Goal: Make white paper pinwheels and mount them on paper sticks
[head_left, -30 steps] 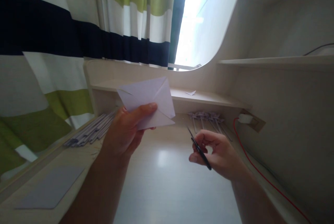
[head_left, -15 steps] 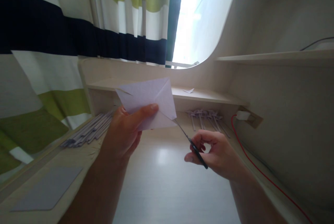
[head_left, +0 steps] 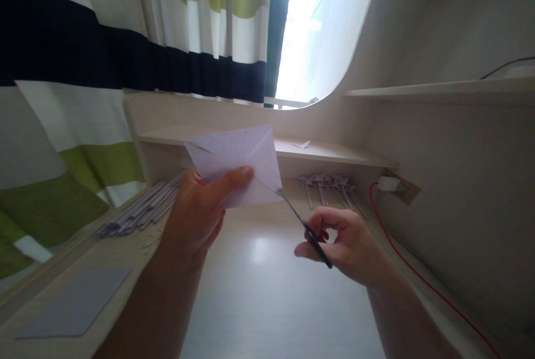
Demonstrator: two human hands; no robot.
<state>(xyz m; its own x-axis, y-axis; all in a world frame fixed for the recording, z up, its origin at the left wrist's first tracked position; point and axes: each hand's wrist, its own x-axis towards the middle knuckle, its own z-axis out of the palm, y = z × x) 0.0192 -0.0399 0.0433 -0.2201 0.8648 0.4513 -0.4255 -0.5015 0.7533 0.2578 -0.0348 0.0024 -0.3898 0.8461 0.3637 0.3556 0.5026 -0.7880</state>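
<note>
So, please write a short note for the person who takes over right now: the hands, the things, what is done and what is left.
Left hand holds the folded paper up above the desk.
Right hand holds the scissors; the blade tips touch the paper's lower right corner.
Done: paper is folded, with creases visible.
Left: no cut can be seen at that corner.
Nearby: rolled paper sticks on the left, small pinwheels under the shelf, a flat sheet.

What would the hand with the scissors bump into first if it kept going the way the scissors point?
Probably the folded paper in the left hand. The scissors in the right hand point up-left, tips already at its lower right corner.
</note>
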